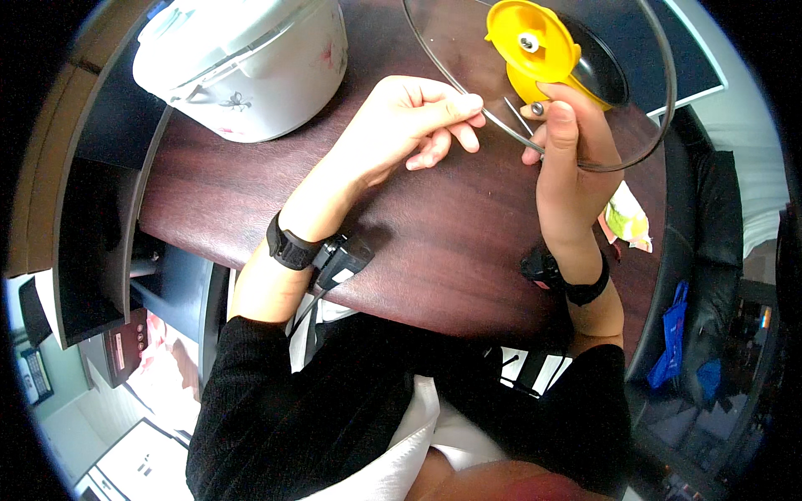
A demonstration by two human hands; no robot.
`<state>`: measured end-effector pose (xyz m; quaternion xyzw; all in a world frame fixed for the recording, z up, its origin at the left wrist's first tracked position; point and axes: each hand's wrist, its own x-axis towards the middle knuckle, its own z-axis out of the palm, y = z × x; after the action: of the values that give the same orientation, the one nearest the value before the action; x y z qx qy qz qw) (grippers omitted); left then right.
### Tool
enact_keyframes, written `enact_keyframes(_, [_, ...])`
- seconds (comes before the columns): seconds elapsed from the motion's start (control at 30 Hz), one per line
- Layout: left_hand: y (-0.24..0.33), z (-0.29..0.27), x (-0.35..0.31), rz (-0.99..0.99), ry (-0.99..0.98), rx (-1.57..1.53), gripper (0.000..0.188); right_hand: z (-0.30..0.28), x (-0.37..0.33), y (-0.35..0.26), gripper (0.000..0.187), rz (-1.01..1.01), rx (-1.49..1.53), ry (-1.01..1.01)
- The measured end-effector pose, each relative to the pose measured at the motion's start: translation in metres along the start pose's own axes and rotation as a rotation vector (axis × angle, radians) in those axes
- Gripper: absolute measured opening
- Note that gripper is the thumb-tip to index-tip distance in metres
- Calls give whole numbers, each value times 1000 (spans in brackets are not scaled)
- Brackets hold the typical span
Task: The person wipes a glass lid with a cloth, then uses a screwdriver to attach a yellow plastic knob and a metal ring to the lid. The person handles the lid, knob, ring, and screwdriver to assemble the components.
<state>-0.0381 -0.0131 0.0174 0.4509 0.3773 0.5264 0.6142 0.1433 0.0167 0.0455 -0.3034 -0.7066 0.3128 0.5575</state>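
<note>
A large thin grey ring [668, 75], like the rim of a round lid, is held up over the brown table; I cannot tell whether clear glass fills it. My left hand [413, 121] pinches its near left edge between thumb and forefinger, the other fingers loosely curled. My right hand [576, 154] grips its near edge with the thumb up. A small round metal end [537, 108] shows between the right fingers, and a thin metal rod [518, 115] sticks out beside them; what they belong to is hidden. Just beyond stands a yellow plastic part [530, 42] with a white centre.
A black bowl-like thing [606, 67] sits behind the yellow part. At the back left is a white lidded pot [276, 75] with flower patterns. A colourful packet [628, 219] lies right of my right hand. Dark shelving [96, 225] borders the left; a blue bag [670, 338] hangs at right.
</note>
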Motion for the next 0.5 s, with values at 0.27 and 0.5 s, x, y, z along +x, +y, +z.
enact_keyframes(0.27, [-6,6,1,18,81,-73,18,0,0,3,18,-28,-9,7])
enact_keyframes(0.5, [-12,3,5,37,59,235,24,-8,12,1,24,-10,73,78])
